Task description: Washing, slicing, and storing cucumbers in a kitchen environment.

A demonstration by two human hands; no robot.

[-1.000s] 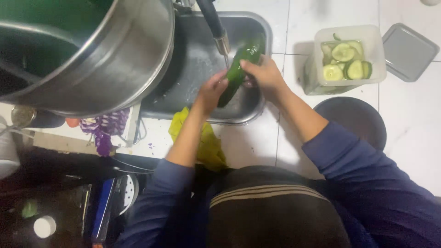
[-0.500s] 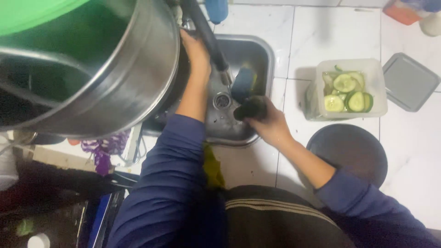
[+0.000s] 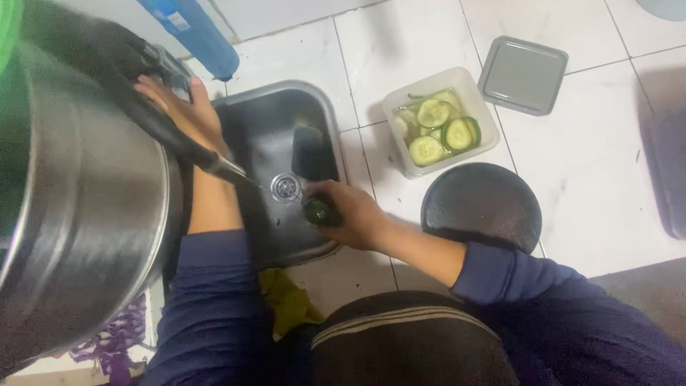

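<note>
Nearest the camera: dark blue sleeves and a dark garment with pale stripes, with a yellow-green cloth [image 3: 289, 304] lying on the bench edge just below the sink.

Large steel pot [image 3: 78, 236] at near left, its side filling that part of the view and hiding the left forearm in part.

Right hand [image 3: 354, 214] closed around a dark green cucumber [image 3: 319, 211], only the cucumber's end showing beyond the fingers, held over the near right part of the steel sink [image 3: 243, 118], just beside the drain [image 3: 286, 187].

Round black board [image 3: 481, 207] on the white tiled bench [image 3: 593, 179] to the right of that hand, near but apart from it.

Further off, left hand [image 3: 187, 114] reaching to the far left corner of the sink, fingers curled at the base of the dark tap [image 3: 161, 132]; grip on it partly hidden, so cannot tell how tight.

Beyond the black board, clear plastic tub [image 3: 407, 161] with cucumber slices [image 3: 443, 129] inside.

Grey square lid [image 3: 523, 75] lying flat far right of the tub, apart from it.

Blue bottle [image 3: 193, 36] at the far left, past the sink.
</note>
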